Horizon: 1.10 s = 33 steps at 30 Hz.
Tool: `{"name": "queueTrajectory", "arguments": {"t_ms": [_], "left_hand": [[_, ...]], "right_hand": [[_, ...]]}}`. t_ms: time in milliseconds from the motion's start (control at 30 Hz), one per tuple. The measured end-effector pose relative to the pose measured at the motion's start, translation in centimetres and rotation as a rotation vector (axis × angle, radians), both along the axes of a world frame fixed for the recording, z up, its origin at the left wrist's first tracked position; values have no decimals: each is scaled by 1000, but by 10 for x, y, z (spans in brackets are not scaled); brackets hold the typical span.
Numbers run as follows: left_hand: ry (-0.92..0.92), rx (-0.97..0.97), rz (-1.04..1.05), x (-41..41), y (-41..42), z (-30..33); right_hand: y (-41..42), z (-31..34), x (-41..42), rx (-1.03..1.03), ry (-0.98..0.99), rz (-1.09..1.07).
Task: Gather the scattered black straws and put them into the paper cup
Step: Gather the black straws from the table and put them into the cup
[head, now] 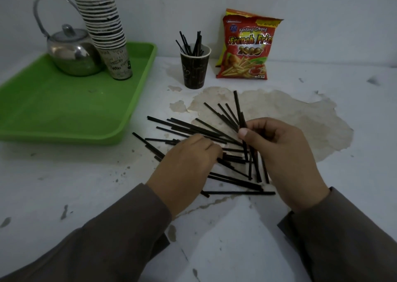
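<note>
Dozens of black straws [194,129] lie fanned across the white bench [86,185], most of them flat, their long axes radiating from a tangle near the two hands out toward the upper left and the back. The green tray [53,107] at the left is the biggest thing on the bench; it carries a steel teapot [72,56] and a tall leaning stack of cups [103,24], probably parked there as spare stock, out of the way of the work. A snack bag [247,49] leans against the wall at the back.

Just left of that bag stands the paper cup [194,69], upright, with a handful of straws already in it, standing nearly vertical and splaying at the top. It sits beyond the pile, within easy reach, so a bundle can be dropped in end first.

Both hands work the pile. The right hand [285,152] has its fingers and thumb curled around a small bunch, held steeply so their long axis runs from near the body up and away, upper ends pointing toward the back of the bench. The left hand [189,161] lies palm down on the heap, fingers bent over straws, seemingly raking them together; whether it actually pinches any, I cannot tell. Most of the job appears to remain.
</note>
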<state>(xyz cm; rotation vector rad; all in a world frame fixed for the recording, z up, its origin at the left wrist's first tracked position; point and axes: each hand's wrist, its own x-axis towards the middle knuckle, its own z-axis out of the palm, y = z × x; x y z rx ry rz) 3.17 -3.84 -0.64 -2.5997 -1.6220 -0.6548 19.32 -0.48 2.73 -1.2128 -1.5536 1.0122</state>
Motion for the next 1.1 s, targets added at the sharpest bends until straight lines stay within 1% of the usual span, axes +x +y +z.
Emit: {"name": "queueTrajectory", "arguments": {"t_ms": [133,200,300,367,433,467,533,667,733,833,900,1000,1100], "left_hand": [[-78,-43,82,-10,6,11],[-199,-47,131,-16,7,18],[-361,54,174,-27,4,33],[-542,66,220,-33,4,40],[-769,-2,255,-35,7,48],[-863,-46,253,-36,10,52],[-981,-90,215,-38,17,63],[-1194,-159,96,-46,44,91],[-1217,-158,56,-51,63,107],[-1179,-71,48,-62,95,130],[-1168,19,64,-68,116,143],[-1125,142,143,-74,144,155],[-1191,151,156,-79,167,153]], "right_hand": [[1,-1,2,4,89,31],[1,-2,2,-14,172,36],[4,-3,3,-64,288,37],[5,-3,1,-129,390,62],[9,0,-4,-187,455,95],[12,3,-7,-203,454,115],[22,14,-14,-206,410,150],[54,52,-32,-58,339,213],[73,72,-42,-6,344,231],[100,98,-59,45,328,239],[118,111,-69,110,316,195],[142,124,-81,163,322,107],[165,123,-92,184,272,53]]}}
